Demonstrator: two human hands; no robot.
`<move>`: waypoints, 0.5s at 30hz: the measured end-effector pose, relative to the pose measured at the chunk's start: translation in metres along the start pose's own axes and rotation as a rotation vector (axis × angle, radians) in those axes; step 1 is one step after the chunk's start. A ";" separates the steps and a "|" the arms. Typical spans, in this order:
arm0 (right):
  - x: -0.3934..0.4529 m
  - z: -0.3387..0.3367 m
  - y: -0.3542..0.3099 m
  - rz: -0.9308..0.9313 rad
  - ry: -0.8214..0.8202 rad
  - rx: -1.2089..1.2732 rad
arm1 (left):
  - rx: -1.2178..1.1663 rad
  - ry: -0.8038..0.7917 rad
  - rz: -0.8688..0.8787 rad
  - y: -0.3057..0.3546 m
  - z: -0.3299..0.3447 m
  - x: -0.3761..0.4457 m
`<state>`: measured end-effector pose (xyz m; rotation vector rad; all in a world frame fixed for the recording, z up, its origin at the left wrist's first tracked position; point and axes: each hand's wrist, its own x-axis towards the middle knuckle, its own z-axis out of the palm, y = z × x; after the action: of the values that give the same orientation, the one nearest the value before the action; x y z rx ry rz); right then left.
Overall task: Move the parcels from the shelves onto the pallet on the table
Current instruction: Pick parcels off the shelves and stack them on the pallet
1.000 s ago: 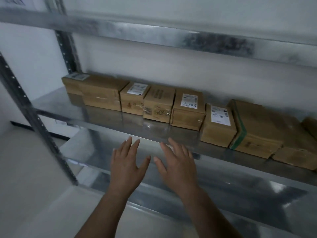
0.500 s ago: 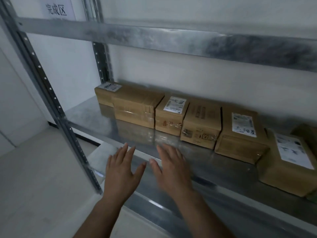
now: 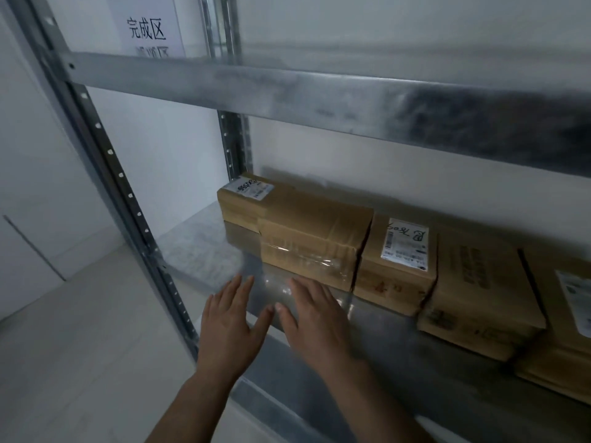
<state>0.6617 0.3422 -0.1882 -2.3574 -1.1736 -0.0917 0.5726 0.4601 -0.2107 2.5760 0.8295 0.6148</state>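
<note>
Both the left hand (image 3: 228, 327) and right hand (image 3: 315, 324) are hovering flat-fingered, holding nothing. They are hanging just before the taped parcel (image 3: 311, 241) on the shelf (image 3: 198, 244).

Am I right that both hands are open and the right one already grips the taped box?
Not quite. In the head view both hands are open, but the right hand grips nothing; it hovers just short of the taped box.
</note>
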 end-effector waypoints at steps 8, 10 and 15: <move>0.074 0.044 -0.041 0.121 0.183 -0.030 | -0.101 -0.059 0.081 -0.072 -0.011 0.090; 0.098 0.058 -0.062 0.160 0.170 -0.045 | -0.122 -0.085 0.094 -0.094 -0.020 0.116; 0.157 0.094 -0.099 0.208 0.224 -0.114 | -0.188 -0.127 0.154 -0.141 -0.035 0.183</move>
<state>0.6697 0.5497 -0.1870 -2.4776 -0.8325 -0.3500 0.6243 0.6872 -0.1938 2.4917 0.5098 0.5383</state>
